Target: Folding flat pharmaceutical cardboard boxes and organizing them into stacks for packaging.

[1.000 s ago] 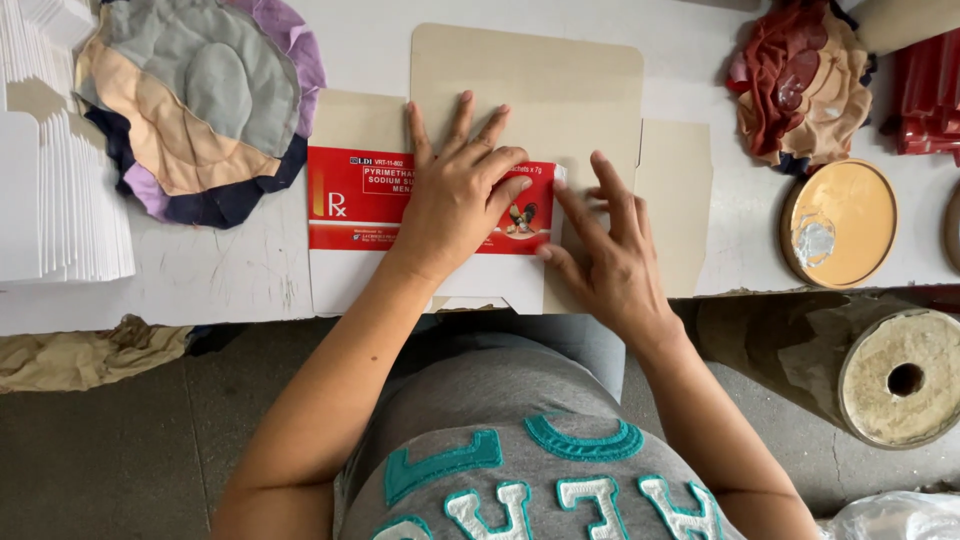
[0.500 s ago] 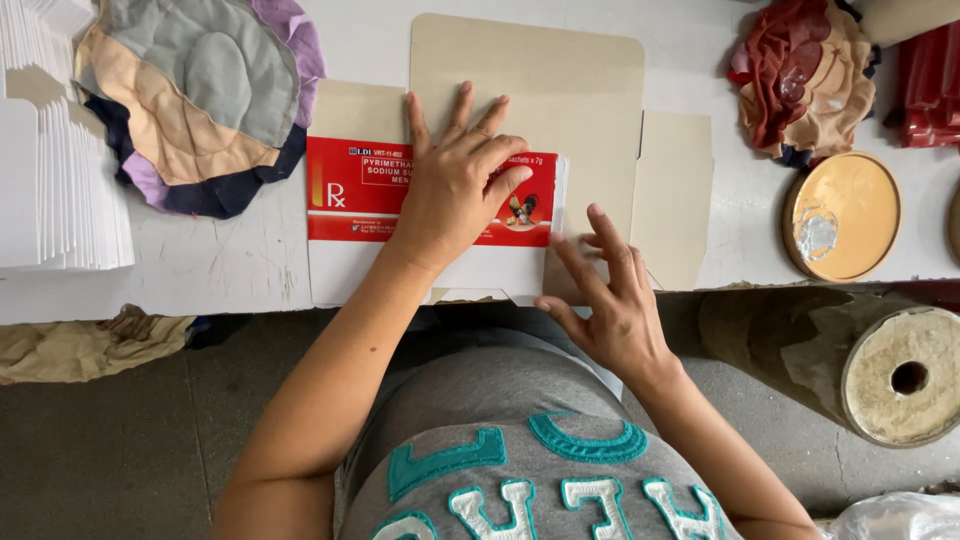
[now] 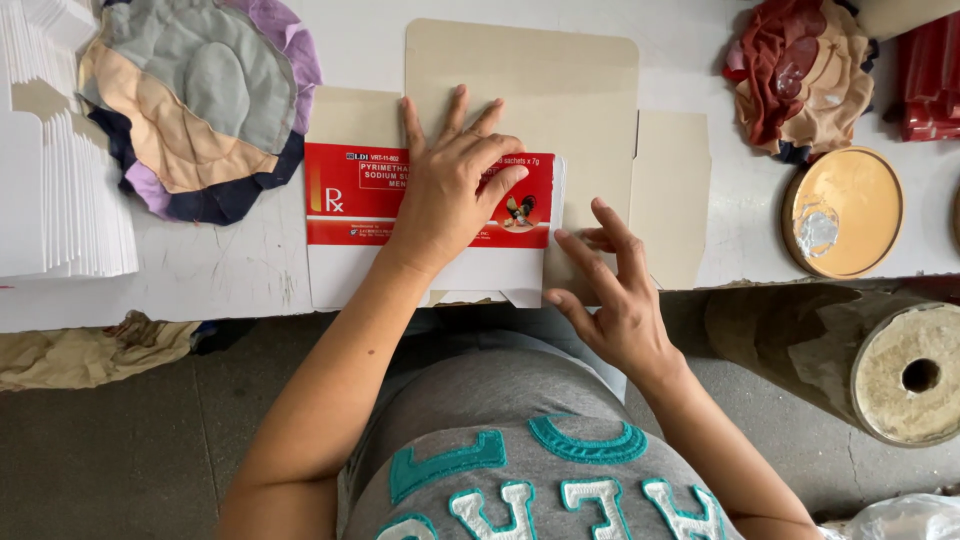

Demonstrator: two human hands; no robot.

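Observation:
A flat cardboard box blank (image 3: 560,110), tan on its inner side, lies on the white table (image 3: 200,270). One panel is folded over it and shows a red and white printed face (image 3: 350,205). My left hand (image 3: 450,190) presses flat on that folded panel, fingers spread. My right hand (image 3: 610,300) is at the panel's right end by the near table edge, fingers apart and touching the tan cardboard beside the fold. Neither hand grips anything.
A stack of white flat blanks (image 3: 50,170) stands at the left, beside a round patchwork cloth pad (image 3: 190,100). At the right are a red and tan cloth bundle (image 3: 800,75), a round tan lid (image 3: 845,210) and red items (image 3: 930,80). A large paper roll (image 3: 880,365) lies below the table.
My right hand slid off the folded panel toward me and to the right end of it. My left hand stays pressed on the red panel.

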